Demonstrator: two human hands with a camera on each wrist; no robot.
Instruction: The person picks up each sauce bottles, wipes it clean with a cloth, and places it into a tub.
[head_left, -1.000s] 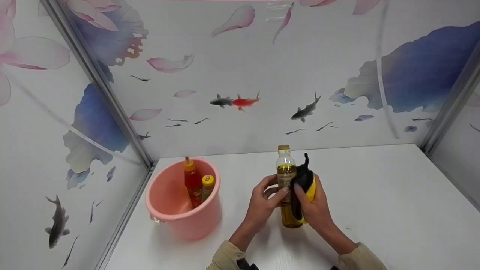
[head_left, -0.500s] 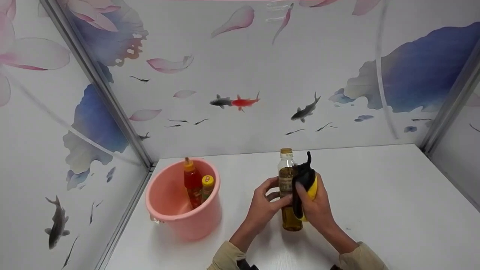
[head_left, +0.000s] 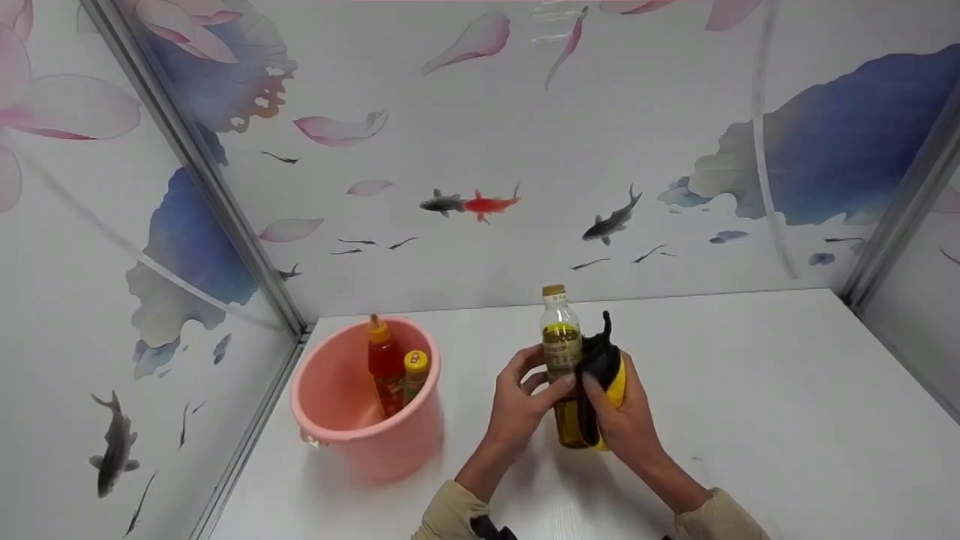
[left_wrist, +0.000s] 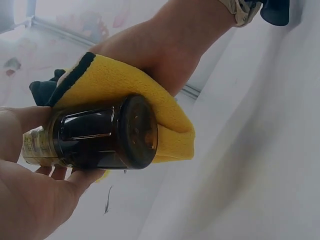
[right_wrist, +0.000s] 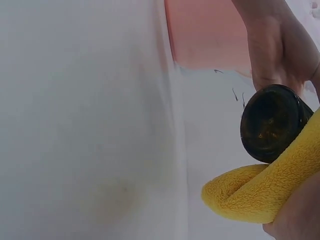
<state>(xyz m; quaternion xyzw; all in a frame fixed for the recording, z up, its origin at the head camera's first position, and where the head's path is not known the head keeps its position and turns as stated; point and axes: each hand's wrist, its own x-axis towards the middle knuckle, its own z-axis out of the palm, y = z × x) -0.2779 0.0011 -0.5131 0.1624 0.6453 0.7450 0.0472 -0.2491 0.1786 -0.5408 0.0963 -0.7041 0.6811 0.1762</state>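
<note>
Held above the table is a clear bottle of yellow-brown oil (head_left: 562, 345) with a gold cap. It stands nearly upright, tilted a little to the left. My left hand (head_left: 516, 401) grips its middle from the left, thumb in front. On the other side my right hand (head_left: 631, 416) holds a cloth (head_left: 600, 367), black on one face and yellow on the other, against the bottle. Both wrist views look up at the bottle's dark base (left_wrist: 137, 132). Fuzzy yellow cloth (right_wrist: 265, 195) folds along its side there. Part of the label is hidden by fingers and cloth.
A pink bucket (head_left: 367, 439) stands on the white table (head_left: 787, 390) to the left. Inside it lean a red sauce bottle (head_left: 385, 367) with an orange top and a small jar (head_left: 415, 371) with a yellow lid. Printed wall panels (head_left: 525, 135) enclose the table.
Both hands, with the bottle and cloth, shift down slightly, then up and left. The bucket and its contents stay put.
</note>
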